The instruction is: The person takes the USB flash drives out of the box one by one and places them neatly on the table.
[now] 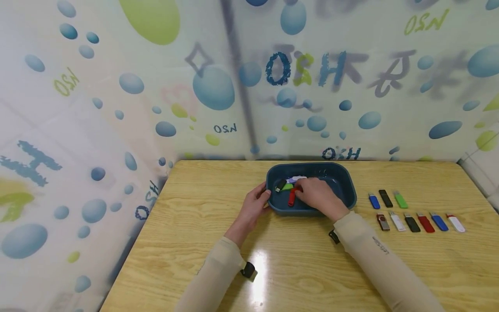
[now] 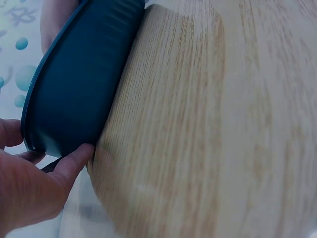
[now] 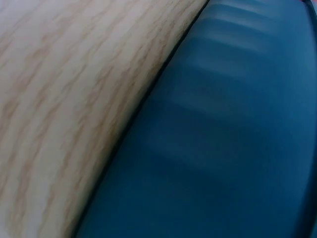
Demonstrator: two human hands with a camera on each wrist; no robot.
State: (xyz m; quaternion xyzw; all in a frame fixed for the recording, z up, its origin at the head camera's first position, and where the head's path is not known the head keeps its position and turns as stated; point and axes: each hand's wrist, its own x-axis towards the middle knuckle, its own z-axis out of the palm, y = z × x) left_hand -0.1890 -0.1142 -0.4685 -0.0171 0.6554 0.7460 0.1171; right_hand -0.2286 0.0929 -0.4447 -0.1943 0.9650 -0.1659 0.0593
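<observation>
A dark blue plastic bin [image 1: 312, 213] stands on the table, with several USB flash drives lying in its left half. My left hand [image 1: 255, 203] grips the bin's left end; in the left wrist view, fingers of that hand [image 2: 34, 186] press against its outer wall. My right hand [image 1: 317, 195] reaches down into the bin, fingertips pinching a red USB flash drive [image 1: 292, 197] at its upper end. Beside this drive lie a green one [image 1: 287, 186], a black one [image 1: 280, 186] and a pale one [image 1: 297, 178]. The right wrist view shows only the bin's outer side [image 3: 213, 129] and wood.
To the bin's right, USB flash drives lie in two rows on the wooden table [image 1: 187, 208]. The back row holds a blue [image 1: 374, 201], a black [image 1: 385, 198] and a green one [image 1: 400, 199]. Several more form the front row, including a red one [image 1: 426, 222]. A printed curtain [image 1: 249, 108] hangs behind.
</observation>
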